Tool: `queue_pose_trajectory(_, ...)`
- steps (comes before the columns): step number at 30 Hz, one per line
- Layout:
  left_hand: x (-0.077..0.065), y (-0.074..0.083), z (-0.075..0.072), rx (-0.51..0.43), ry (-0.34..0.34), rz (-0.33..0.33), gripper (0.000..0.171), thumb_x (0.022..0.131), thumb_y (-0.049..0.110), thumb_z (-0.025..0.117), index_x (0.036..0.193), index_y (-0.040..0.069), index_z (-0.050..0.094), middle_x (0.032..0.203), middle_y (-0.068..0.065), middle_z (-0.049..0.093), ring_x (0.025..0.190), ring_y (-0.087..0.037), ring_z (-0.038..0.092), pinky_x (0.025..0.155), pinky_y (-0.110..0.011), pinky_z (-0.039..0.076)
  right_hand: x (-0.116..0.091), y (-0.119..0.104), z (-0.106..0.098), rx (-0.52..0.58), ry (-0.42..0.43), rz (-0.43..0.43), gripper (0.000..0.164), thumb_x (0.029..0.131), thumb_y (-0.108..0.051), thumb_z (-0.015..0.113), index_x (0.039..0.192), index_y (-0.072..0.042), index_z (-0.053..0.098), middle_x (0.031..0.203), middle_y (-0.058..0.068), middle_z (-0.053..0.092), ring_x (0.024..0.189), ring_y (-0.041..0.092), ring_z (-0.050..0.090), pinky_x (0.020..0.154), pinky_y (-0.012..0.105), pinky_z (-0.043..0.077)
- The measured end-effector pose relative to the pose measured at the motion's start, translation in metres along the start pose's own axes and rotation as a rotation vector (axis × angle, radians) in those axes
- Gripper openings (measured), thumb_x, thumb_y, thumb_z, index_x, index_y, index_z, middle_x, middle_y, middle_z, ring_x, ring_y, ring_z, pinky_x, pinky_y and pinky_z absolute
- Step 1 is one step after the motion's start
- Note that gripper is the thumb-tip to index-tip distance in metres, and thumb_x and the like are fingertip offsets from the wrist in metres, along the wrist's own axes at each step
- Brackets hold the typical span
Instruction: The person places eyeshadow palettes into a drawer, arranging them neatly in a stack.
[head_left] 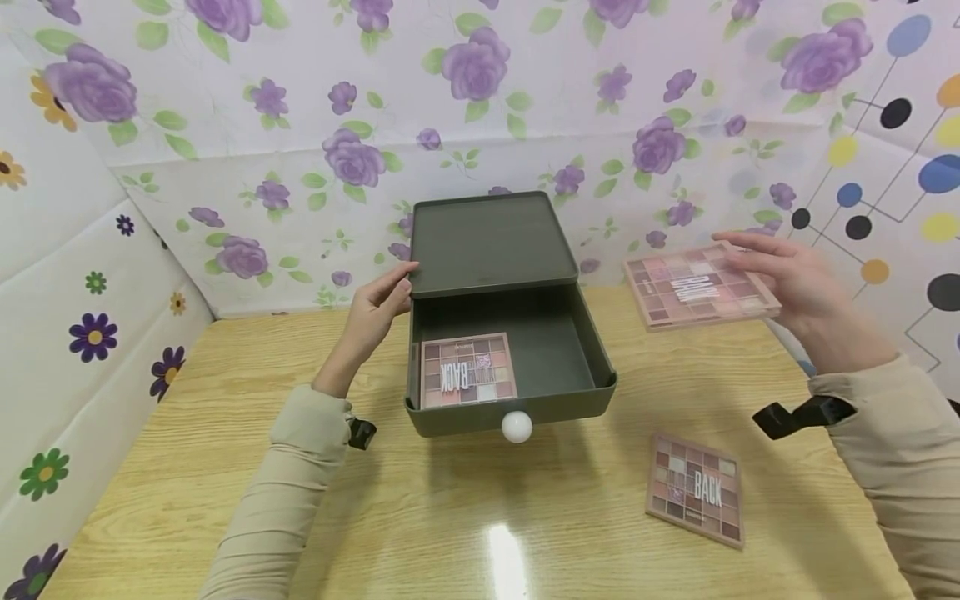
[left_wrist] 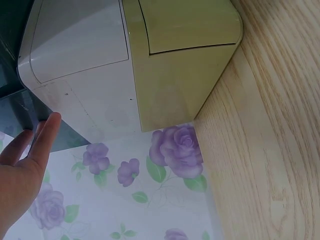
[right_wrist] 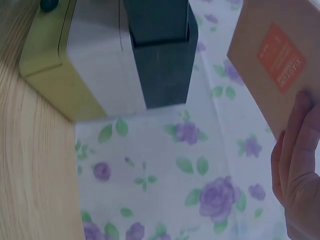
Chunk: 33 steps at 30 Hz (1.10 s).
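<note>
My right hand (head_left: 795, 287) grips an eyeshadow palette (head_left: 660, 287) by its right edge, raised above the table. The right wrist view shows the palette's plain pink back (right_wrist: 275, 65) with an orange label and fingers spread along it. A dark green top drawer (head_left: 555, 342) is pulled out of a small drawer cabinet (head_left: 487, 242). Inside, at the drawer's left, lies another palette (head_left: 468, 371) marked BACK. My left hand (head_left: 378, 304) rests with extended fingers against the cabinet's upper left side, also seen in the left wrist view on the dark green tier (left_wrist: 60, 135).
A further palette (head_left: 697, 492) lies on the wooden table (head_left: 225, 467) at front right. White (left_wrist: 95, 100) and yellow-green (left_wrist: 165, 95) tiers stand below the dark green one. A white round knob (head_left: 517, 427) juts from the drawer front. Flowered cloth (head_left: 285, 208) hangs behind.
</note>
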<state>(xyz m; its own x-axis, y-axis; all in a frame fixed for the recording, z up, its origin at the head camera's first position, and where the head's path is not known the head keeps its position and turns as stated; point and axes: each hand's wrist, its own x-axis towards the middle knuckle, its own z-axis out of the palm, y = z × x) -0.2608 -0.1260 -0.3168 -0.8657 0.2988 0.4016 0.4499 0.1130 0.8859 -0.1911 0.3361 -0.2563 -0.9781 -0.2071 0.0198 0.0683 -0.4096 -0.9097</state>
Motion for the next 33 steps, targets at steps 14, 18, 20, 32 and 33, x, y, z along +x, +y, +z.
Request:
queue_pose_trajectory(14, 0.0, 0.0, 0.0, 0.002, -0.005, -0.001, 0.037, 0.096, 0.005, 0.042, 0.13, -0.007, 0.044, 0.137, -0.019, 0.04, 0.083, -0.004, 0.052, 0.079, -0.018, 0.049, 0.001, 0.017, 0.064, 0.007, -0.024, 0.016, 0.026, 0.091, 0.002, 0.051, 0.107, -0.01, 0.066, 0.098, 0.011, 0.063, 0.079, 0.022, 0.065, 0.064, 0.03, 0.055)
queue_pose_trajectory(18, 0.0, -0.001, 0.0, -0.006, -0.003, 0.0, 0.037, 0.095, 0.004, 0.042, 0.13, -0.008, 0.045, 0.136, -0.02, 0.041, 0.081, -0.004, 0.051, 0.078, -0.016, 0.048, 0.002, 0.022, 0.079, -0.045, -0.012, 0.022, 0.023, 0.089, 0.0, 0.054, 0.106, -0.012, 0.064, 0.098, 0.008, 0.063, 0.079, 0.02, 0.064, 0.064, 0.027, 0.055)
queue_pose_trajectory(20, 0.0, -0.001, -0.001, -0.006, -0.002, -0.002, 0.037, 0.095, 0.004, 0.042, 0.13, -0.008, 0.045, 0.137, -0.019, 0.04, 0.083, -0.004, 0.052, 0.078, -0.017, 0.048, 0.002, 0.025, 0.086, -0.058, -0.004, 0.028, 0.022, 0.088, -0.001, 0.056, 0.106, -0.012, 0.064, 0.098, 0.007, 0.063, 0.079, 0.019, 0.064, 0.064, 0.027, 0.055)
queue_pose_trajectory(32, 0.001, -0.004, -0.001, -0.017, 0.002, -0.006, 0.037, 0.095, 0.004, 0.042, 0.13, -0.009, 0.044, 0.138, -0.02, 0.039, 0.084, -0.005, 0.051, 0.077, -0.017, 0.049, 0.008, 0.043, 0.119, -0.23, -0.009, 0.097, 0.046, 0.087, -0.011, 0.061, 0.128, -0.003, 0.041, 0.097, 0.006, 0.063, 0.08, 0.015, 0.062, 0.067, 0.025, 0.053)
queue_pose_trajectory(33, 0.002, -0.007, -0.002, -0.016, 0.001, -0.004, 0.037, 0.095, 0.004, 0.041, 0.13, -0.009, 0.044, 0.138, -0.019, 0.038, 0.084, -0.005, 0.051, 0.079, -0.021, 0.05, 0.01, 0.046, 0.121, -0.246, -0.003, 0.094, 0.047, 0.088, -0.01, 0.061, 0.129, -0.002, 0.04, 0.096, 0.005, 0.063, 0.08, 0.014, 0.062, 0.068, 0.025, 0.053)
